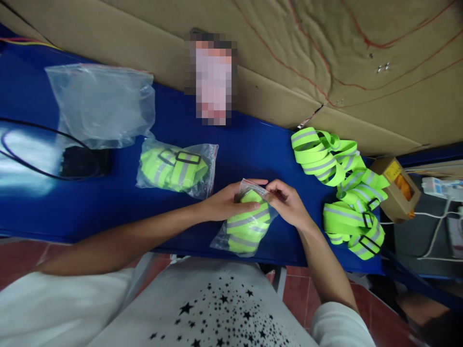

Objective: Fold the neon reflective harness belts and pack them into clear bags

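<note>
Broadly, note a blue counter (253, 140) spanning the view. At its right end, find a loose heap of yellow-green straps (318, 159); toward the left, flat clear bagging (104, 106). Nearer the hands, find a filled bag (173, 168) lying flat, with black buckles (188, 156) showing through the film.

Locate the held bag (246, 219) above the counter's near edge, directly before the body, with a folded strap (248, 231) inside. Read the grip of the left hand (231, 200) as clamped on the upper left, thumb across the front; that of the right hand (289, 205) as pinched at the upper right corner, near the reddish seal line (249, 182). Cannot tell whether sealed or not.

Judge as light, soft, hardly fragile; expect slippery film over springy folds. Best to hold through the strap's thickness, and to pinch film at the mouth's corners.
</note>
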The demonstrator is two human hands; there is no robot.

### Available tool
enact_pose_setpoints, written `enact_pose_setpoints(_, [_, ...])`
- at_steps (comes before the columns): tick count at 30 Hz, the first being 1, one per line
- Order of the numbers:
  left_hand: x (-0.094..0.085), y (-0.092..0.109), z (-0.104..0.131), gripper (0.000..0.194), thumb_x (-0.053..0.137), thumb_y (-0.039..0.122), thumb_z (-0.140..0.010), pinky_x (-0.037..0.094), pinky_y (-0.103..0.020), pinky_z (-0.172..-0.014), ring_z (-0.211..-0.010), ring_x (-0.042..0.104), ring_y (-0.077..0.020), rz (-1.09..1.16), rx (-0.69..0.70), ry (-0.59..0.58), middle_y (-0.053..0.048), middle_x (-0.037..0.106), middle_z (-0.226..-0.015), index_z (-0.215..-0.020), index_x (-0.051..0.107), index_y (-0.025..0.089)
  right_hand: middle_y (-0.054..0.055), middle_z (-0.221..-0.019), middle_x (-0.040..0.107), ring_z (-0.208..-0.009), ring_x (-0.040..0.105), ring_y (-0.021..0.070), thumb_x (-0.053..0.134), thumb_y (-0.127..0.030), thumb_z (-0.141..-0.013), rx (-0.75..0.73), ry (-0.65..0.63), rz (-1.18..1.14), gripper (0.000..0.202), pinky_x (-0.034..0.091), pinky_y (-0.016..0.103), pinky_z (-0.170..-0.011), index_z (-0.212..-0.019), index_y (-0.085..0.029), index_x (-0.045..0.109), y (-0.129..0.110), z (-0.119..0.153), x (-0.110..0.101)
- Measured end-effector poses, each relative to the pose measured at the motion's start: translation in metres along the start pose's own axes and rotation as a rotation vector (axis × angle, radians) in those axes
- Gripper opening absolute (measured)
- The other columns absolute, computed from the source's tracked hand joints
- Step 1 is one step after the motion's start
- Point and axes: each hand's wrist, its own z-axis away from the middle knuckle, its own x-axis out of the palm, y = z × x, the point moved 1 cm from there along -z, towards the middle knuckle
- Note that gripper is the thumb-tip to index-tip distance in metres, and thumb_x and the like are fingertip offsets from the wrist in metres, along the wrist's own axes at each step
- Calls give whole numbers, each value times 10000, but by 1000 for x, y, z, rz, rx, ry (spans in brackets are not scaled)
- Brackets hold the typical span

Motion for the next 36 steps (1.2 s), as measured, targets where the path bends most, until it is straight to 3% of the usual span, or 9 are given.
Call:
enact_pose_setpoints(13, [6, -4, 1, 767, 722, 374, -887, 516, -370, -996, -1161, 657, -225, -17, 18, -67, -131, 665, -1332, -1554, 391, 188, -45, -683, 514, -602, 420, 104, 635, -227, -890, -14, -8, 9, 57, 329, 261, -579, -840, -210, 614, -8, 2, 3])
enact_pose_setpoints(23, [6, -4, 1, 781, 741, 340, -876, 475, -436, -1099, -1287, 600, -253, -34, 41, -114, -133, 616, -1425, -1563, 386, 228, -11, -773, 592, -641, 481, 119, 624, -301, -941, 12, -105, 18, 94, 387, 266, -598, -904, -216, 636, -9, 4, 1])
enact_pose_setpoints(29, [8, -5, 2, 798, 741, 299, -873, 481, -434, -1091, -1317, 580, -266, 29, 52, -173, -150, 582, -1467, -1575, 367, 229, 11, -857, 654, -685, 543, 121, 699, -403, -923, 70, -199, -147, 195, 435, 267, -629, -907, -214, 657, -5, 5, -1])
enact_pose_setpoints(33, [7, -2, 3, 790, 756, 354, -853, 526, -370, -967, -1156, 649, -226, 2, -23, -93, -131, 658, -1333, -1544, 399, 217, 14, -877, 677, -737, 588, 124, 716, -393, -916, 116, -200, -149, 198, 461, 266, -676, -987, -208, 701, -3, 5, -7])
enact_pose_setpoints(36, [2, 2, 1, 510, 688, 402, -901, 523, -299, -807, -907, 669, -167, 21, -93, 27, -80, 720, -1062, -1337, 583, 159, 14, -870, 684, -749, 603, 124, 729, -408, -902, 162, -213, -140, 226, 469, 259, -684, -996, -202, 711, -2, 6, -13])
